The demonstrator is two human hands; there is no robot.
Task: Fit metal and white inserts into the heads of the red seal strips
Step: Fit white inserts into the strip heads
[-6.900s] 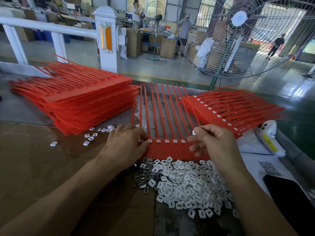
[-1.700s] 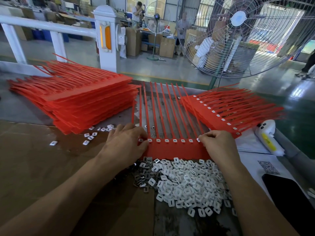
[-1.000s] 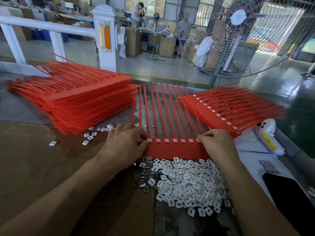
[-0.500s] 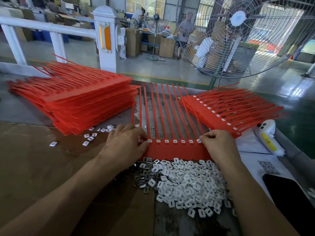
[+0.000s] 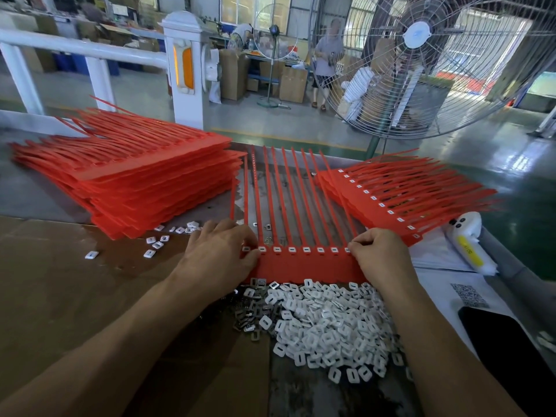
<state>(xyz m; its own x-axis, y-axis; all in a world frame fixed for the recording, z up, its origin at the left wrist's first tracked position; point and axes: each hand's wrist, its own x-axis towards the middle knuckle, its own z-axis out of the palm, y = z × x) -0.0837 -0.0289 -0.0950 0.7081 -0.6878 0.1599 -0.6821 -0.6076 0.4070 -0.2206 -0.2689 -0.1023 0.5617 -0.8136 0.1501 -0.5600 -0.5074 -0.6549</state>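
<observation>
Nearest on the bench (image 5: 60, 296): a loose heap of white inserts (image 5: 331, 323) with darker metal inserts (image 5: 249, 311) at its left edge, no container holding either. Just beyond, the red seal strip sheet (image 5: 301, 264) lies flat, heads near, tails running far; the left hand (image 5: 216, 257) rests on its left end with fingers relaxed, the right hand (image 5: 379, 257) curls its grip over the rightmost head, apparently pressing an insert, though the fingers hide it. Risks, judged: a half-seated insert could pop out, or a sleeve could scatter the heap; farther off, unfilled sheets (image 5: 135, 176) stack left, filled sheets (image 5: 400, 200) right.
</observation>
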